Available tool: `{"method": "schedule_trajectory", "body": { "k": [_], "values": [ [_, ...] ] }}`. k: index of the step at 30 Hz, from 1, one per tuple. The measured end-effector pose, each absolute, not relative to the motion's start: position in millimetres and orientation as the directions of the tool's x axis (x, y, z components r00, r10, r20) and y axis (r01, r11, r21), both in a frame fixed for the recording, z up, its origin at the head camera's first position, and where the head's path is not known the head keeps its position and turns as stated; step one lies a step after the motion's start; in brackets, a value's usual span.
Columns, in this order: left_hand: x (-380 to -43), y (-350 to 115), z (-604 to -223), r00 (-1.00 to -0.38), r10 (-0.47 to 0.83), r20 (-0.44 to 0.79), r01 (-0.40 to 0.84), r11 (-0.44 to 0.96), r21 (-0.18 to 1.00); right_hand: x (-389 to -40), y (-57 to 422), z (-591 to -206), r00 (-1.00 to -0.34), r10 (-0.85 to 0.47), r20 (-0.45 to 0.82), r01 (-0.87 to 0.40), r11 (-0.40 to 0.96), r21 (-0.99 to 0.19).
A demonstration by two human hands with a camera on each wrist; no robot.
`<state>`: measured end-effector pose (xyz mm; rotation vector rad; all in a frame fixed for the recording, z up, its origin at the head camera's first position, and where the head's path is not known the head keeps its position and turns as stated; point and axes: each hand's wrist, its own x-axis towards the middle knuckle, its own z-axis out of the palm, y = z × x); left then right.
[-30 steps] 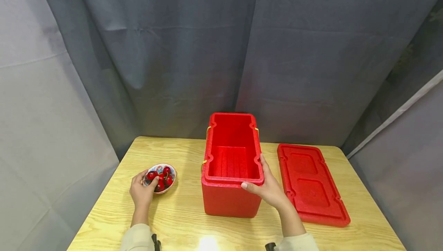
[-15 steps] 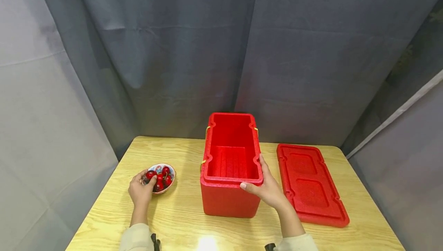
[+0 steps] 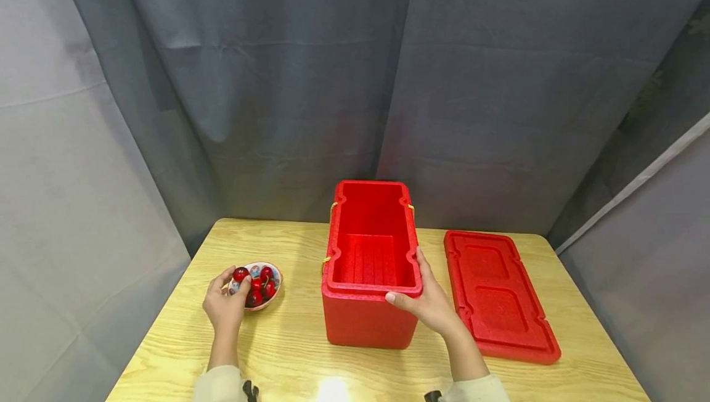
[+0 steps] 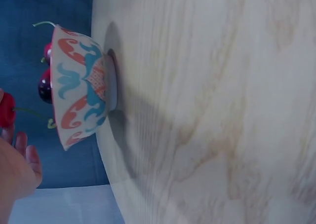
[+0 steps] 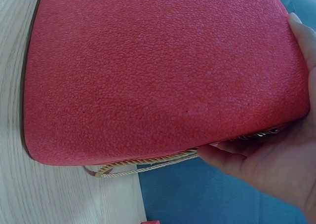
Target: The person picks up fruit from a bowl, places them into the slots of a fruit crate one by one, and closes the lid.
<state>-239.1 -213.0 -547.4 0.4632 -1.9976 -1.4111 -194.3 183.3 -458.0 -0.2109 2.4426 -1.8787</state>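
Observation:
My left hand (image 3: 222, 306) pinches a dark red cherry (image 3: 241, 274) between thumb and fingers, at the left rim of a small patterned bowl (image 4: 79, 86). In the left wrist view, the held cherry (image 4: 7, 110) is raised above the bowl, its green stem hanging toward the rim. Several more cherries (image 3: 255, 298) lie inside the bowl. At the middle of the table, my right hand (image 3: 438, 306) grips the near right corner of an uncovered red foam box (image 3: 368, 322). Its thumb lies over the front rim and its fingers along the right side.
A red lid (image 3: 501, 297) lies flat on the wooden table (image 3: 294, 352), right of the box. Yellow rope handles (image 5: 148, 162) run along the box's sides. Grey curtains (image 3: 277, 81) hang behind and beside the table.
My left hand has lifted the cherry slightly, up and away from the others in the bowl. The right hand and the box have stayed in place.

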Motion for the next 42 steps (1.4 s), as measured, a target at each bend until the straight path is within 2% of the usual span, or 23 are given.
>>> {"method": "schedule_trajectory", "body": {
  "k": [12,20,32,39,42],
  "values": [
    [-226,-198,-528,-0.68,-0.638,0.363,0.181,0.334,0.925,-193,182,-456,-0.989,-0.141,0.054,-0.083,0.212,-0.974],
    [-217,-186,-516,-0.671,-0.644,0.367,0.214,0.305,0.928,-180,175,-431,-0.987,-0.159,0.031,-0.064,0.212,-0.975],
    [-219,-167,-493,-0.721,-0.608,0.334,0.236,0.237,0.942,-179,175,-425,-0.987,-0.155,0.035,-0.068,0.214,-0.974],
    [-217,-157,-474,-0.785,-0.564,0.258,0.211,0.148,0.966,-180,174,-428,-0.984,-0.17,0.052,-0.087,0.206,-0.975],
    [-217,-152,-467,-0.804,-0.547,0.231,0.192,0.128,0.973,-187,177,-441,-0.985,-0.161,0.062,-0.095,0.207,-0.974]
  ]
}}
